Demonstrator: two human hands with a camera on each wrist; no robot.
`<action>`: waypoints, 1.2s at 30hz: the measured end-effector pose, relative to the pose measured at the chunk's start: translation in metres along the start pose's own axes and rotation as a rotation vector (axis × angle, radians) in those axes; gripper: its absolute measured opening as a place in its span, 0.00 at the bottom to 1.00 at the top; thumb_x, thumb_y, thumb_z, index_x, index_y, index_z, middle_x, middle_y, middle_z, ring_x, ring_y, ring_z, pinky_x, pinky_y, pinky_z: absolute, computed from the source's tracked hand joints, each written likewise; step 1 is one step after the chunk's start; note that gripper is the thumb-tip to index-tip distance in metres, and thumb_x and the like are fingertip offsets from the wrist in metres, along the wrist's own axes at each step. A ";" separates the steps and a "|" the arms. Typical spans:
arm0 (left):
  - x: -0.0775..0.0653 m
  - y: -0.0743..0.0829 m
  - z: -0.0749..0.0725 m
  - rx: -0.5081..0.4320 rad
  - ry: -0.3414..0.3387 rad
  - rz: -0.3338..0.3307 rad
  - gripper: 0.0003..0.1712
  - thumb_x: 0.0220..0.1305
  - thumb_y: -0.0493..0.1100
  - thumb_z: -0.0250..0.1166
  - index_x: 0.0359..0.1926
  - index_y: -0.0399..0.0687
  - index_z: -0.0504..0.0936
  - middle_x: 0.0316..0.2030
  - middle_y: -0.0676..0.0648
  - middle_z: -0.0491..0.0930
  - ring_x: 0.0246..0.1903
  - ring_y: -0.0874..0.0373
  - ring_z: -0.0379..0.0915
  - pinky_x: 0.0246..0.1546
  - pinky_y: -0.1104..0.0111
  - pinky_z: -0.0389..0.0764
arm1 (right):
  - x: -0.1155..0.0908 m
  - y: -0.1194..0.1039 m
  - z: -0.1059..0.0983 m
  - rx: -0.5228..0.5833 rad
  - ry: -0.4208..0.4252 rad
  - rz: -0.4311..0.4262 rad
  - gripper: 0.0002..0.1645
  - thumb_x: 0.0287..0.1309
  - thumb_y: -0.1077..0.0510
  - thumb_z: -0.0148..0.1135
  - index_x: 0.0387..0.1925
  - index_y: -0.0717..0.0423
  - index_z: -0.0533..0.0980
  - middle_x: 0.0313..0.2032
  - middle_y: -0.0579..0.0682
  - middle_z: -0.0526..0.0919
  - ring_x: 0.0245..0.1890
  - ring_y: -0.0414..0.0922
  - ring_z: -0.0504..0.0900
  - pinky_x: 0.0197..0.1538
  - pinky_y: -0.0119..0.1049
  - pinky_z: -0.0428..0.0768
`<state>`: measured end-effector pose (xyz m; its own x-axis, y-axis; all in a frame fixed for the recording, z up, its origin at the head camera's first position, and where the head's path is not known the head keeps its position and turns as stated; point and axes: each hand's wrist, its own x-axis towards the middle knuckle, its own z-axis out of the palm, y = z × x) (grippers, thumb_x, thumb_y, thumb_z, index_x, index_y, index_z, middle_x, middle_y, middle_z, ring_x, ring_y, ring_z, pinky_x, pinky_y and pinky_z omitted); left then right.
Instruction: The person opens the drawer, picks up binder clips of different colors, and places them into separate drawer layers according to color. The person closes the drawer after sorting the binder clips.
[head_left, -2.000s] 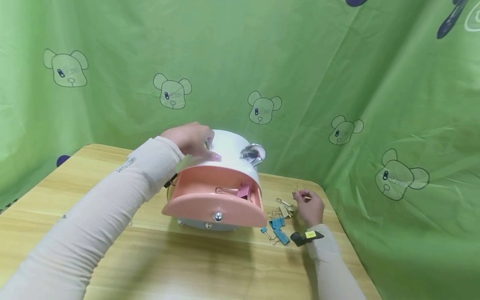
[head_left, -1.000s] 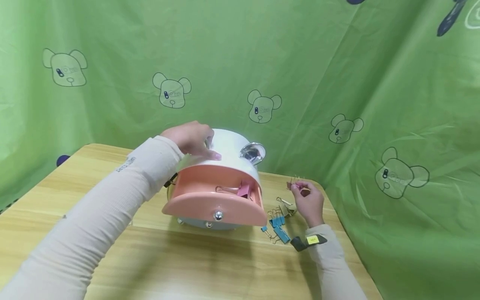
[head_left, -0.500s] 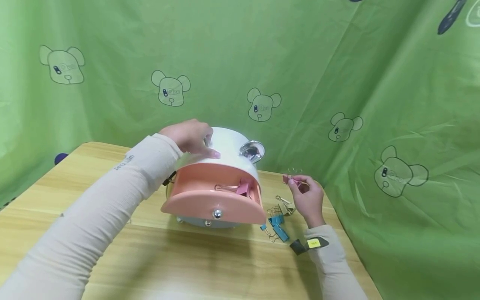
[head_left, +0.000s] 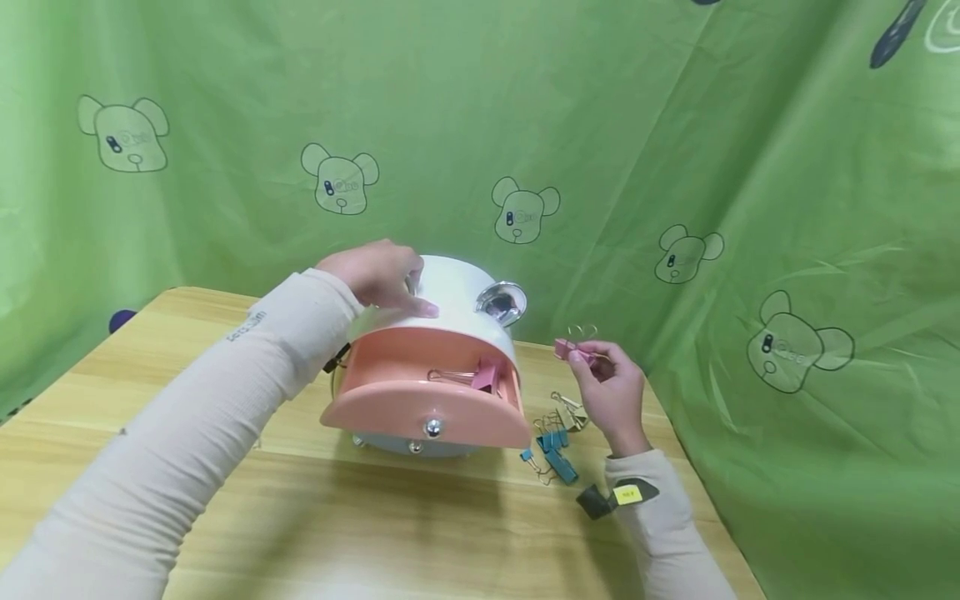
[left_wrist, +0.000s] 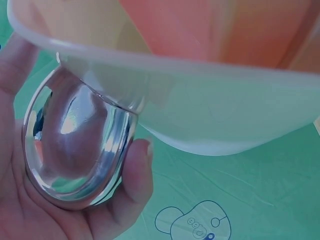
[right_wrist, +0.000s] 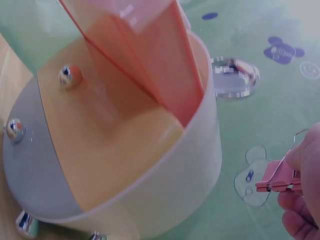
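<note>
Pinching a pink binder clip, the right hand had just risen, bringing it nearer the pulled-out drawer; the left hand gripped a silver ear.

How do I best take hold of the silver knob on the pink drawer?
Probably pinch the silver knob by its rounded sides, coming from the front: it's a ball standing out from the face of the pink drawer, with nothing covering it.
</note>
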<state>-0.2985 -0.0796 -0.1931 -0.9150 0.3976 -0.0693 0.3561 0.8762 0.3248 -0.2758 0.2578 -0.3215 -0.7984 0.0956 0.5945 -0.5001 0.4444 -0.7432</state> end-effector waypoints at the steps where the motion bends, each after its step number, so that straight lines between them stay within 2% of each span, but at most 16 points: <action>1: 0.000 0.000 0.000 0.000 0.000 -0.001 0.26 0.54 0.65 0.69 0.40 0.51 0.78 0.37 0.50 0.80 0.38 0.53 0.75 0.36 0.61 0.78 | 0.000 -0.003 0.000 0.005 -0.001 -0.009 0.09 0.59 0.67 0.64 0.40 0.69 0.77 0.35 0.60 0.81 0.30 0.37 0.80 0.33 0.25 0.80; 16: -0.001 0.002 0.000 -0.013 0.002 -0.005 0.25 0.54 0.64 0.69 0.40 0.50 0.78 0.35 0.49 0.80 0.34 0.53 0.74 0.31 0.63 0.77 | -0.010 -0.047 0.007 0.126 -0.028 -0.218 0.10 0.53 0.76 0.64 0.39 0.74 0.76 0.36 0.60 0.80 0.29 0.36 0.78 0.31 0.22 0.78; 21: -0.002 0.002 0.001 -0.019 -0.003 -0.019 0.25 0.54 0.65 0.69 0.39 0.51 0.78 0.35 0.48 0.80 0.34 0.53 0.74 0.31 0.63 0.77 | -0.013 -0.056 0.010 0.176 -0.059 -0.291 0.10 0.52 0.78 0.62 0.38 0.76 0.76 0.36 0.65 0.80 0.29 0.36 0.78 0.32 0.22 0.78; 29: -0.002 0.001 0.001 -0.014 0.001 -0.010 0.26 0.54 0.65 0.69 0.40 0.50 0.77 0.35 0.49 0.80 0.35 0.53 0.75 0.32 0.63 0.78 | -0.017 -0.068 0.016 0.231 -0.109 -0.373 0.10 0.51 0.78 0.61 0.38 0.75 0.75 0.36 0.65 0.79 0.30 0.38 0.78 0.31 0.23 0.78; 36: -0.002 0.001 0.001 -0.010 -0.007 -0.005 0.27 0.54 0.65 0.69 0.41 0.50 0.78 0.36 0.49 0.80 0.35 0.53 0.75 0.32 0.64 0.78 | -0.019 -0.075 0.023 0.260 -0.150 -0.433 0.11 0.50 0.79 0.62 0.38 0.75 0.76 0.36 0.66 0.79 0.32 0.38 0.80 0.36 0.25 0.80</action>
<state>-0.2962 -0.0794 -0.1936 -0.9154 0.3949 -0.0778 0.3494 0.8756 0.3336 -0.2308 0.2017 -0.2841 -0.5300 -0.1846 0.8276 -0.8463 0.1774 -0.5024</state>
